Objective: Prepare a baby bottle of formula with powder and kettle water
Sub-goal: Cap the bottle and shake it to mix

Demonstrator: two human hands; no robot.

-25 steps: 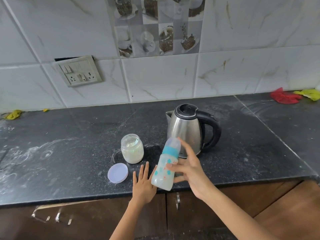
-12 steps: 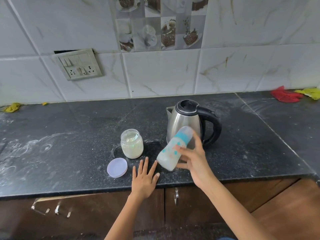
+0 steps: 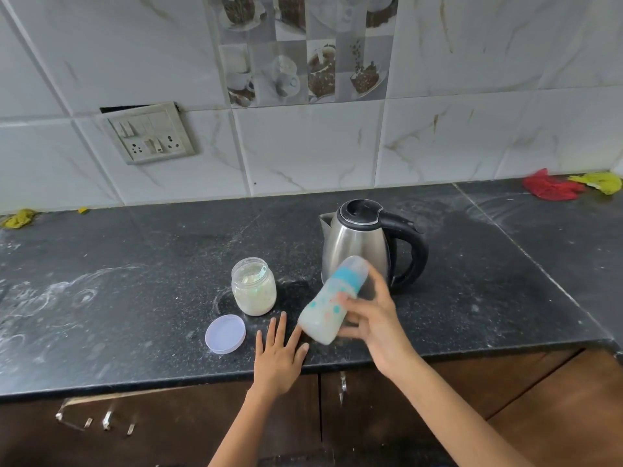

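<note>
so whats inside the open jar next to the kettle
The jar holds pale powder most of the way up, with what looks like a scoop handle poking out. The rest of the scoop is buried.

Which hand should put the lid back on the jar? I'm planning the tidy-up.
Left. The left hand lies open and empty on the counter, beside the lid and near the jar. The right hand is holding the tilted bottle.

Red cloth (image 3: 553, 189) and yellow cloth (image 3: 598, 182) at countertop's (image 3: 135, 264) far right; wall switchboard (image 3: 148, 136).
</note>
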